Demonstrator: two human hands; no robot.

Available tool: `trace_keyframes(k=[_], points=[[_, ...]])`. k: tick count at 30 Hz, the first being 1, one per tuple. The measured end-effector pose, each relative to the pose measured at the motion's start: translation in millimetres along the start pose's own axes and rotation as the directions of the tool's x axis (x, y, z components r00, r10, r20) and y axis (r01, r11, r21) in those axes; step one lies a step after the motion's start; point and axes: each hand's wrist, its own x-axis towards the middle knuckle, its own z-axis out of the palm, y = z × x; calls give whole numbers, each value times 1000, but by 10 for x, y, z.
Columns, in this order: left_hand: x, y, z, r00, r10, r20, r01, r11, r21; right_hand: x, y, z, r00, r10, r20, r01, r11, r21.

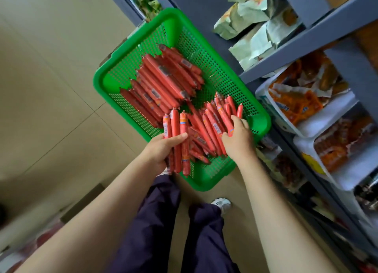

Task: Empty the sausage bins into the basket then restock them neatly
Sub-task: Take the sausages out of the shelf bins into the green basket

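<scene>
Green plastic mesh forms the basket (114, 82), which sits on the floor at 12 o'clock from my feet, beside the grey shelving (306, 41) at 3 o'clock. It holds the sausages: a stack of long ones (163, 82) toward its 11 o'clock end and a loose scatter of short ones (212, 121) nearer me.

My left hand (161, 147) grips a bundle of short sausages (177, 129), thumb lying across their front and fingers wrapped behind, sticks roughly parallel and pointing toward 12 o'clock. My right hand (238, 137) is down in the scatter at 1 o'clock, palm down, fingers curled over several short sausages; I judge it to be gathering them, though the pinch itself is hidden under the hand.

Step in hand, as I judge it: collecting short sausages into an aligned bundle for restocking. Procedure:
1. Rake only sticks that already lie the same way; leave crossed ones for the next pass.
2. Pass them into the left bundle with ends level.
3. Keep the left thumb pressed across the middle so the slick casings do not fan out or slide.
4. Stop adding before the bundle outgrows the grip.

Both forearms reach down and forward, wrists near the basket's 6 o'clock rim. White bins (335, 109) on the shelves at 3 o'clock hold orange packets, not sausages.
</scene>
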Motion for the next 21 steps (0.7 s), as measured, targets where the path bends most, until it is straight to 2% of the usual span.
trace_keyframes(k=[2, 4, 7, 9, 12, 16, 18, 21], points=[[-21, 21, 47, 1000, 5, 16, -5, 1000, 30, -51, -58, 33, 995, -76, -65, 80, 996, 50], [-66, 44, 114, 997, 9, 73, -14, 998, 68, -164, -201, 50, 978, -170, -124, 191, 964, 184], [-116, 64, 187, 966, -9, 259, -27, 991, 133, -296, -398, 45, 966, -229, -117, 257, 888, 381], [-128, 91, 198, 940, -34, 339, -30, 983, 181, -271, -437, 13, 973, -227, -37, 217, 856, 469], [-113, 155, 201, 934, -53, 355, -55, 956, 288, -140, -360, -51, 963, -242, 119, 160, 867, 473], [-22, 166, 231, 938, -87, 337, -101, 860, 501, -17, -261, -154, 884, -312, 347, 44, 796, 603], [12, 138, 270, 937, -102, 335, -102, 836, 539, 12, -236, -170, 889, -295, 350, 4, 770, 638], [22, 102, 318, 952, -72, 298, -128, 789, 600, 76, -155, -188, 976, -119, 182, -52, 684, 727]])
